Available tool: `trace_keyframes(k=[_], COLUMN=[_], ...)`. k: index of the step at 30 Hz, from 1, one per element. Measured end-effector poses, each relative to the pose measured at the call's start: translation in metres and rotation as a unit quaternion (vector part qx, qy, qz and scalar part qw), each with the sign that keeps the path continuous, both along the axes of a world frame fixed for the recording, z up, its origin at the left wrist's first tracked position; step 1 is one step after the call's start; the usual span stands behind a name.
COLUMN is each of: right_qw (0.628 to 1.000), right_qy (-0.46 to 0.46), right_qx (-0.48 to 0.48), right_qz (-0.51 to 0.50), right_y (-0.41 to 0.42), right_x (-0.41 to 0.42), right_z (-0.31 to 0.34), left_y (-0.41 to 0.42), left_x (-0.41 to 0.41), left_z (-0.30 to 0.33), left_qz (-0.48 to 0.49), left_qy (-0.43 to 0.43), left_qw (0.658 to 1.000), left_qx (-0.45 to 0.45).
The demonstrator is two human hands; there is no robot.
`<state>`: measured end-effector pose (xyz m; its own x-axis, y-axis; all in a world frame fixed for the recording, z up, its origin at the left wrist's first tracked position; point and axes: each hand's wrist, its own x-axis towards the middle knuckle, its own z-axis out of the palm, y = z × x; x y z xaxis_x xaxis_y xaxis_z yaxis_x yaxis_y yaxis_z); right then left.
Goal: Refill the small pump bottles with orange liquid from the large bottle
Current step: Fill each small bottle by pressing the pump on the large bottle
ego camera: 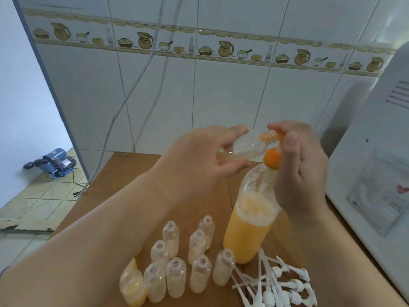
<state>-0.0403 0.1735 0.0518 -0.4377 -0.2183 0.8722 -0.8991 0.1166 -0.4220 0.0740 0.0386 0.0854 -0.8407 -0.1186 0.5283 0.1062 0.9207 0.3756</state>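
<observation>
My left hand [199,160] grips a small clear bottle [241,147], held on its side above the table with its neck pointing right. At that neck my right hand [298,171] pinches an orange piece [269,136]. Just below it, an orange rounded part [271,160] sits at the top of the large bottle [250,224]; I cannot tell whether the two orange parts are joined. The large bottle stands upright, about half full of foamy orange liquid. Several small open bottles [177,278] stand in front of it, and one at the front left [132,289] holds orange liquid.
A pile of white pump heads with dip tubes [276,284] lies at the front right of the wooden table [124,180]. A white appliance [376,162] stands close on the right. The tiled wall is behind, and a blue water pump [55,162] sits on the floor at left.
</observation>
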Motion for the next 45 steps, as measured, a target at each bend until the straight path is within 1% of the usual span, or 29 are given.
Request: trace_keyframes(k=[4, 8, 11, 13, 17, 19, 21, 24, 27, 30, 34, 37, 42, 45], right_qw=[0.999, 1.000, 1.000, 1.000, 0.999, 0.999, 1.000, 1.000, 1.000, 0.999, 0.999, 0.998, 0.999, 0.999], right_qy=[0.031, 0.013, -0.003, 0.005, 0.038, 0.033, 0.015, -0.003, -0.010, 0.021, 0.010, 0.007, 0.005, 0.021], right_qx=[-0.036, 0.002, 0.009, -0.007, -0.034, -0.028, -0.009, 0.020, -0.004, -0.022, 0.020, 0.044, 0.000, 0.007], right_qz=[-0.019, -0.023, -0.011, -0.007, -0.014, -0.019, -0.017, -0.001, 0.001, -0.024, -0.032, -0.032, -0.035, -0.037], right_y=[-0.006, -0.011, -0.007, -0.002, -0.001, -0.003, -0.003, -0.001, -0.001, -0.003, -0.002, 0.000, 0.000, -0.002], right_x=[0.001, -0.004, -0.002, 0.000, 0.000, -0.002, 0.000, 0.000, 0.004, 0.007, 0.003, 0.005, 0.010, 0.007], right_z=[-0.014, -0.017, -0.006, -0.002, -0.012, -0.018, -0.018, -0.007, -0.002, -0.009, -0.017, -0.012, -0.005, -0.015], left_y=[0.002, 0.000, 0.000, 0.001, 0.006, 0.006, 0.005, 0.000, 0.001, 0.005, 0.007, 0.006, 0.005, 0.006], left_x=[0.000, -0.002, -0.002, 0.000, -0.002, -0.003, -0.002, 0.002, 0.005, 0.005, 0.004, 0.003, 0.005, 0.003], left_z=[-0.010, -0.013, -0.003, 0.000, -0.008, -0.013, -0.013, -0.004, 0.001, -0.007, -0.012, -0.004, -0.003, -0.010], left_qz=[-0.002, 0.011, 0.009, 0.008, -0.003, 0.007, 0.010, 0.006, 0.008, -0.004, 0.013, 0.013, 0.005, 0.006], left_qy=[-0.012, -0.027, -0.009, 0.003, -0.004, -0.012, -0.026, -0.010, 0.008, 0.001, -0.017, -0.004, 0.019, 0.006], left_qw=[1.000, 1.000, 1.000, 1.000, 1.000, 0.999, 0.999, 1.000, 1.000, 1.000, 0.999, 0.998, 0.999, 0.999], left_qx=[-0.005, 0.001, -0.008, -0.019, -0.019, -0.033, -0.028, -0.025, -0.020, -0.007, -0.037, -0.057, -0.045, -0.041])
